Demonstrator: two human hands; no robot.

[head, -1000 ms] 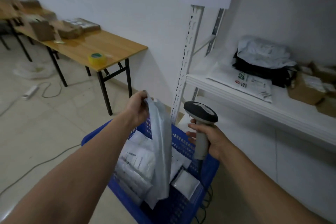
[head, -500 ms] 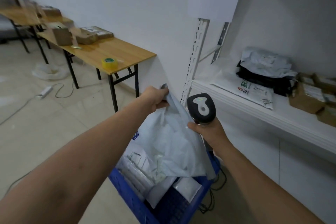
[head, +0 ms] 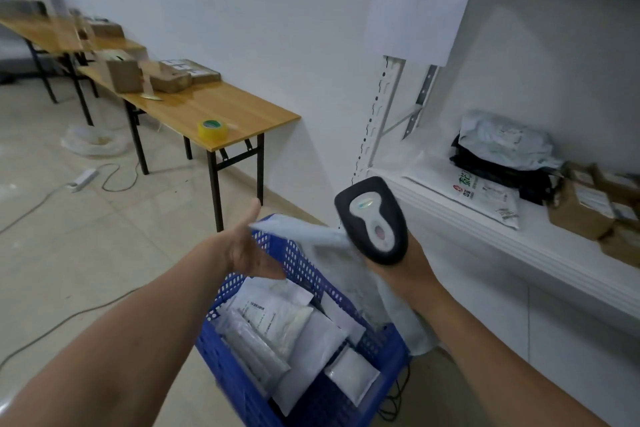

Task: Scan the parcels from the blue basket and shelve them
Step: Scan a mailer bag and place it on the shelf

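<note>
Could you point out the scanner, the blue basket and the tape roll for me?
scanner (head: 372, 222), head view, top face of its head.
blue basket (head: 298, 263), head view, far wall.
tape roll (head: 212, 130), head view, yellow side.

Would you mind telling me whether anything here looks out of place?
A power strip lies loose on the open floor, a possible trip hazard. The grey parcel droops over the rim of the blue basket rather than lying inside.

The left hand (head: 247, 251) is hovering open, thumb pointing up; the right hand (head: 405, 270) is gripping the scanner (head: 372, 218).
</note>
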